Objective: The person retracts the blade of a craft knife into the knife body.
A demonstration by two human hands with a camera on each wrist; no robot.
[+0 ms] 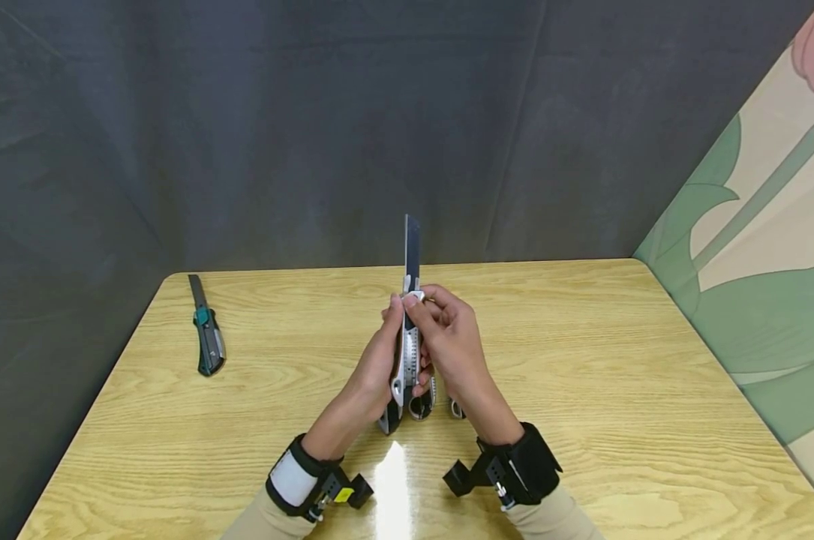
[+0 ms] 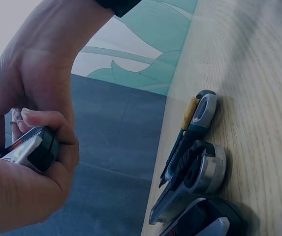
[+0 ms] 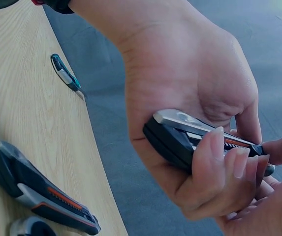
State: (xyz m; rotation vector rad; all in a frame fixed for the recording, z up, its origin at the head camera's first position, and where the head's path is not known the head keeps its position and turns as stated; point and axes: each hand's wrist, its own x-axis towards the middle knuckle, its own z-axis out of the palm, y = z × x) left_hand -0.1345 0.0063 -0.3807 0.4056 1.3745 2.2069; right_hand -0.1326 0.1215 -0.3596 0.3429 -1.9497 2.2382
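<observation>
Between both hands in the head view is a snap-off utility knife (image 1: 411,352), its wide dark blade (image 1: 413,244) extended and pointing away. The left hand (image 1: 371,364) grips the handle; in the right wrist view its fingers curl round the black and silver handle (image 3: 172,135), which has an orange strip. Near the base of the blade, the right hand (image 1: 452,341) pinches the knife with thumb and fingers. Directly below the hands lie other knives, partly hidden in the head view, among them a black and grey knife (image 1: 390,417) with orange trim in the right wrist view.
A teal and black utility knife (image 1: 208,337) lies at the table's left, its blade toward the back edge. In the left wrist view, a teal and yellow cutter (image 2: 192,130) rests beside a grey and black one (image 2: 200,172). A dark curtain (image 1: 352,135) hangs behind the wooden table (image 1: 582,360).
</observation>
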